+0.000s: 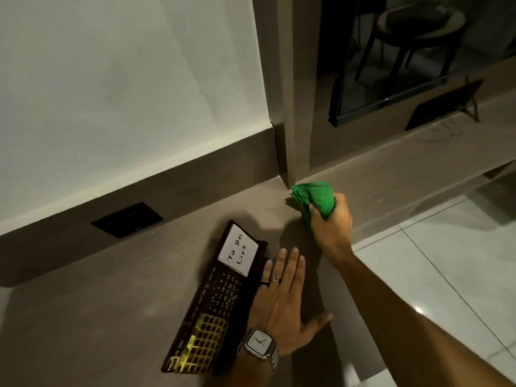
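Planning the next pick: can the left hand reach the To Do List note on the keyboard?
Probably yes: the left hand lies flat, holding nothing, beside the keyboard; the note sits uncovered just ahead of it.

both forearms are bare, no sleeves showing; the left hand [282, 303] wears two finger rings [275, 279] and a square white-faced metal-band wristwatch [259, 344].
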Demonstrator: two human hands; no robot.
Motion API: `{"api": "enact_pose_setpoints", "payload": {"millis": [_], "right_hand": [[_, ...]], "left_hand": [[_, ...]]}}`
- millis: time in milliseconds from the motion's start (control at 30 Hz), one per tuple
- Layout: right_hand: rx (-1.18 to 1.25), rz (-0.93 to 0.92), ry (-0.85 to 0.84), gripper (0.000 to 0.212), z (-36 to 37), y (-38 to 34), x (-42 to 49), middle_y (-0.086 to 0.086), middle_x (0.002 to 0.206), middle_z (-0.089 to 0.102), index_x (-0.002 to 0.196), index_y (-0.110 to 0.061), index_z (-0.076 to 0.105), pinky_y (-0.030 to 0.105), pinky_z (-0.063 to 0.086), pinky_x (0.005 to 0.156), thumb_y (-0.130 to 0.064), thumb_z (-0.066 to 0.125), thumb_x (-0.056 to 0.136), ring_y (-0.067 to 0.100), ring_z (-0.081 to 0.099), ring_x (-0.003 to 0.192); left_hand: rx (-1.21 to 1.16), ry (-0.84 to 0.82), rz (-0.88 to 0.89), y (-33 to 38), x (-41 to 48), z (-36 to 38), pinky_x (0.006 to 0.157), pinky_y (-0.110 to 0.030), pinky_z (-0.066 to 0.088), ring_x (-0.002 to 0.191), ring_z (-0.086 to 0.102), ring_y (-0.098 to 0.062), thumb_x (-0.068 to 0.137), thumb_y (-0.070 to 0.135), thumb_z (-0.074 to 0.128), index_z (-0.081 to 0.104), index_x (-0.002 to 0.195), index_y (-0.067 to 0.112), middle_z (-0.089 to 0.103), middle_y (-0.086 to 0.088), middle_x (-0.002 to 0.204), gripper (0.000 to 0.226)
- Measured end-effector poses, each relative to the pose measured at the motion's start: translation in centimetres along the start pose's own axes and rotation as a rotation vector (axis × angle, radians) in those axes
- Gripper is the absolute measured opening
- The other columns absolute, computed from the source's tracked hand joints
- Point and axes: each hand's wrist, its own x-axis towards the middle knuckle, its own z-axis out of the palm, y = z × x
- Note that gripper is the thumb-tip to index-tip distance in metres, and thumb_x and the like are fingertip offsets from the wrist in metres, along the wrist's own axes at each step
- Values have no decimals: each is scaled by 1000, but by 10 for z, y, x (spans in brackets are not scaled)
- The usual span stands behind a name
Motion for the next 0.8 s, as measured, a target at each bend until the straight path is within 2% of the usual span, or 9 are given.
{"api": "enact_pose_setpoints", "payload": {"millis": [100,200,300,400,500,600,700,800], "right_hand": [[79,-81,-54,34,-6,-28,-42,-19,97,60,117,-31,48,18,48,71,-21,64,89,0,59,90],[74,-148,-72,37,-7,-42,-84,-14,103,64,123,-24,50,10,48,75,-18,65,90,-4,60,91],[63,-167,-115,40,-4,-42,-126,-2,116,64,127,-17,52,26,50,90,-12,64,89,6,60,104],[70,-82,-140,42,3,-32,-164,-6,116,64,127,-21,53,33,53,91,-11,65,88,6,60,105],[70,-17,-168,50,12,-20,-196,-10,116,61,131,-27,50,34,52,90,-8,64,88,8,59,106],[54,-13,-176,53,24,-14,-213,-21,109,57,132,-24,51,32,53,89,-3,65,86,8,60,105],[27,-37,-172,56,31,-13,-218,-8,113,63,134,-23,50,36,53,90,-1,65,84,13,62,105],[17,-64,-198,63,37,-13,-219,2,128,58,138,-22,45,44,49,97,1,65,83,17,55,117]], "left_hand": [[-8,110,2,-2,-14,-38,121,-52,10,151,2,-27,81,82,26,8,153,11,4,-9,164,102],[14,184,0,-14,-31,-74,122,-51,11,151,4,-26,83,80,30,12,153,11,9,-9,163,100],[37,236,-28,-40,-57,-96,122,-49,12,151,5,-25,82,79,35,16,153,14,15,-9,162,97],[109,170,-124,-74,-85,-100,121,-51,13,151,7,-29,81,78,36,14,153,12,12,-10,162,100],[121,29,-208,-99,-111,-88,121,-51,6,150,-6,-29,78,78,35,-9,152,15,-8,-9,163,107],[91,-61,-242,-110,-123,-73,120,-46,-7,148,-19,-25,75,77,35,-29,145,20,-24,-5,158,110],[66,-82,-250,-109,-123,-67,118,-42,-10,147,-20,-24,74,68,44,-34,140,20,-25,-4,158,113],[33,-80,-254,-107,-122,-63,118,-39,-10,146,-23,-22,77,51,59,-35,139,19,-28,-3,157,117]]}}
